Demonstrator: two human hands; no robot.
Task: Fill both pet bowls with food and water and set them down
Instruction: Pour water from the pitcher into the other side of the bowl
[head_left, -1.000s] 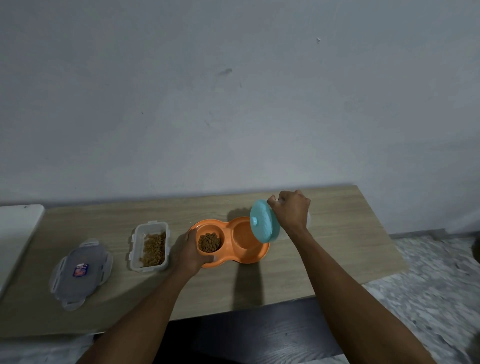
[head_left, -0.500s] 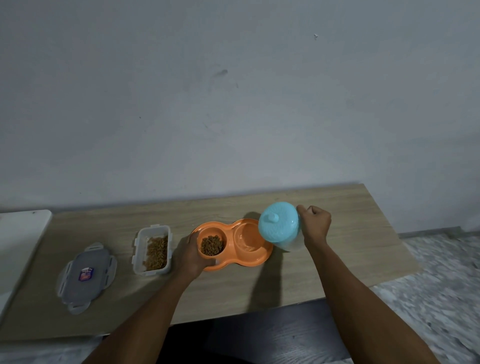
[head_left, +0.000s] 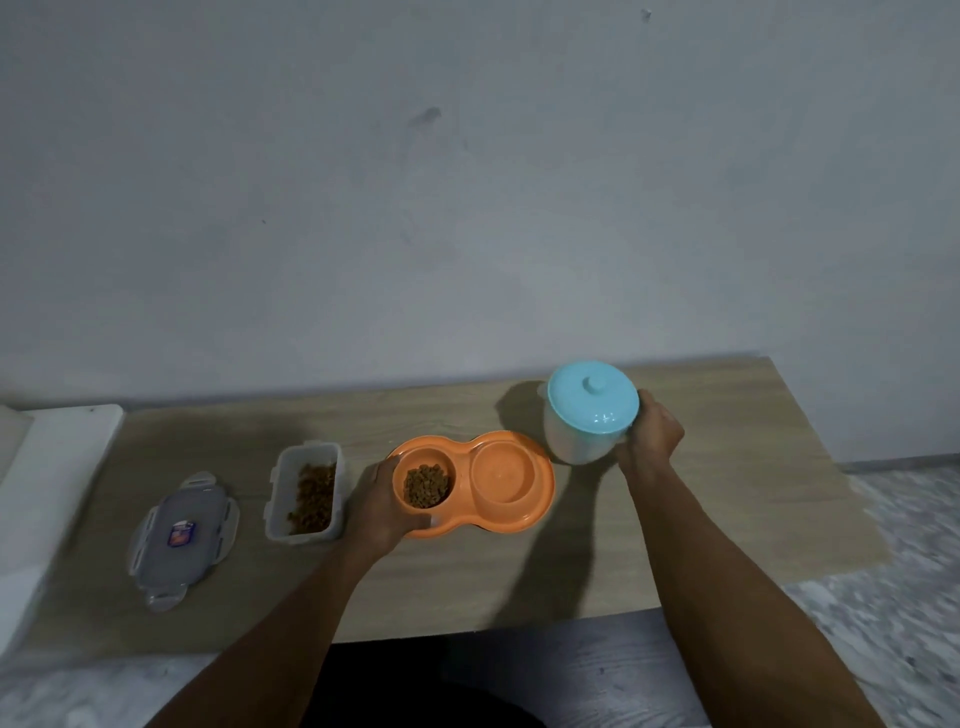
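Note:
An orange double pet bowl (head_left: 543, 486) lies on the wooden table (head_left: 727, 493). Its left cup holds brown kibble (head_left: 426, 485); its right cup (head_left: 503, 475) looks smooth and shiny, and I cannot tell if water is in it. My left hand (head_left: 382, 506) grips the bowl's left end. A white jug with a light blue lid (head_left: 589, 415) stands upright on the table just right of the bowl, and my right hand (head_left: 652, 436) is wrapped around its right side.
A clear food container (head_left: 306, 491) with kibble sits left of the bowl. Its grey clip lid (head_left: 182, 535) lies further left. A white surface (head_left: 47, 483) adjoins the table's left end. The wall runs behind; marbled floor shows right.
The jug was tilted over the bowl's right cup. It has swung back upright and moved right, down onto the table. My left hand stayed on the bowl.

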